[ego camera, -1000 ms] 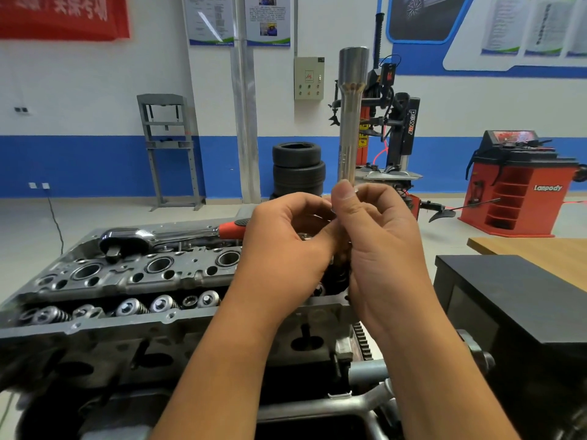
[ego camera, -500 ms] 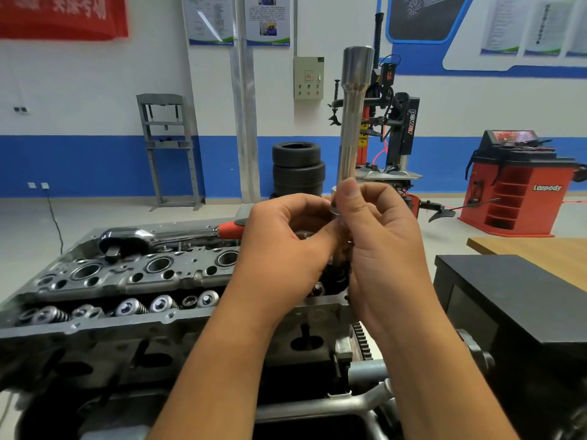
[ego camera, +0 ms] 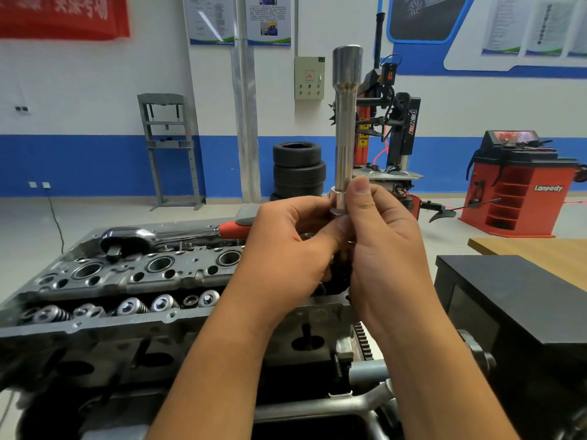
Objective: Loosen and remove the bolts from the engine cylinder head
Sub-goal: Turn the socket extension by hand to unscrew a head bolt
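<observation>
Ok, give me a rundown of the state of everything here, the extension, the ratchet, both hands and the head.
Extension bar: upright, held at its lower end.
Socket: on the bar's lower end, between the fingers.
Left hand: gripping below the socket.
Right hand: pinching the bar.
Ratchet: lying on the cylinder head, untouched.
Valve springs: exposed.

Ratchet (ego camera: 165, 235) on cylinder head (ego camera: 133, 281), left of hands; tyres (ego camera: 298, 169) behind.

Car workshop — stacked tyres (ego camera: 298, 168), tyre changer (ego camera: 394, 128), wheel balancer (ego camera: 521, 185).
</observation>
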